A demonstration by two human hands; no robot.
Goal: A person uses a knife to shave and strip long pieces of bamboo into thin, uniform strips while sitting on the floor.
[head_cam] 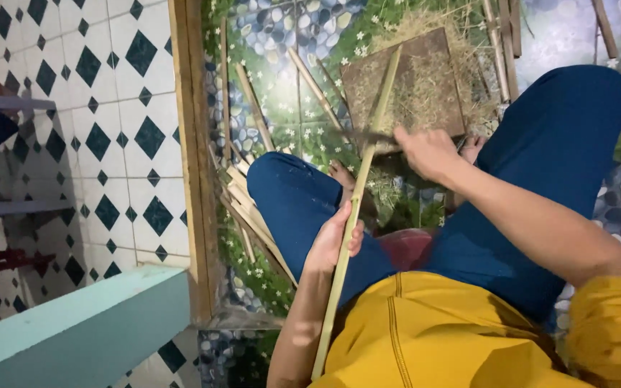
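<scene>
My yellow shirt (425, 338) fills the bottom of the view, and above it my knees in blue trousers (555, 165) spread to either side as I sit on the floor. Across my lap runs a long bamboo strip (353, 215), pale green-yellow, from beside my hip up to the wooden board (404, 82) that lies on the floor ahead of me, littered with fine shavings (433, 86).

My left hand (333, 241) wraps around the strip about midway, fingers curled over it and thumb alongside. My right hand (429, 151) is clenched on the handle of a blade (368, 136) that meets the strip just at the near edge of the board; the blade is dark and blurred, so I cannot tell its exact shape.

The strip looks light and stiff yet springy along its length, with a smooth skin that could slip and split edges likely to be sharp, so a firm grip around the middle, away from the blade, seems the safest place to hold it.

More bamboo slats (253, 208) lie in a loose bundle by my left knee, on flooring printed with pebbles and flowers (282, 29). A wooden threshold (192, 144) divides it from white tiles with dark diamonds (109, 108).
</scene>
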